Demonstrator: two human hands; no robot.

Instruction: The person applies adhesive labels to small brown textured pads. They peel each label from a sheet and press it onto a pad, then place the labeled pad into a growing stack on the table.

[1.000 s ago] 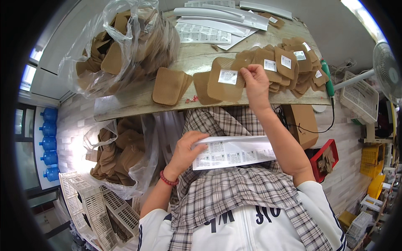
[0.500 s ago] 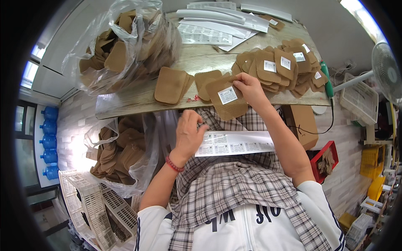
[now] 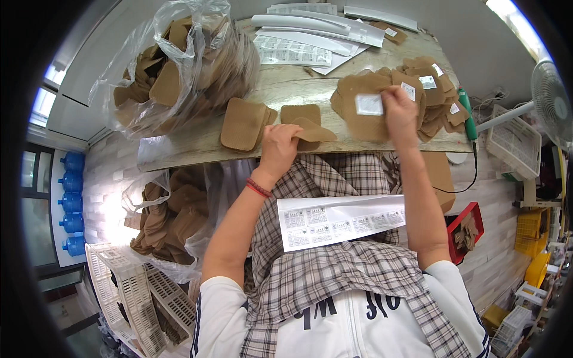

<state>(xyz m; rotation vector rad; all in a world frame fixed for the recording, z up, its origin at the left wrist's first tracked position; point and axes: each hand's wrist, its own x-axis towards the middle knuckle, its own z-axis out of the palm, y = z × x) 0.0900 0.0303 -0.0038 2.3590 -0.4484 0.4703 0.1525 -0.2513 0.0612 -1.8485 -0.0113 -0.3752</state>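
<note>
My right hand (image 3: 401,112) is closed on the edge of a brown rounded pad with a white label (image 3: 369,105), above the pile of labelled pads (image 3: 431,113) at the table's right. My left hand (image 3: 279,145) grips the edge of a plain brown pad (image 3: 315,132), partly lifted and bent at the table's front edge. Another plain pad (image 3: 300,112) lies behind it. To the left of that hand is a small stack of plain brown pads (image 3: 242,124). A white sheet of printed labels (image 3: 331,240) rests on my apron-covered lap, its right end hidden by my right forearm.
A clear plastic bag of brown pads (image 3: 179,77) stands on the table's left. Label sheets and backing strips (image 3: 310,36) lie at the back. A green-handled tool (image 3: 467,116) sits at the right edge. Below left are another bag of pads (image 3: 173,215) and white baskets (image 3: 122,292).
My right hand has carried the labelled pad up and right to the pile. My left hand has moved from near the label sheet up to a plain pad and grips it. The sheet has slid lower.
</note>
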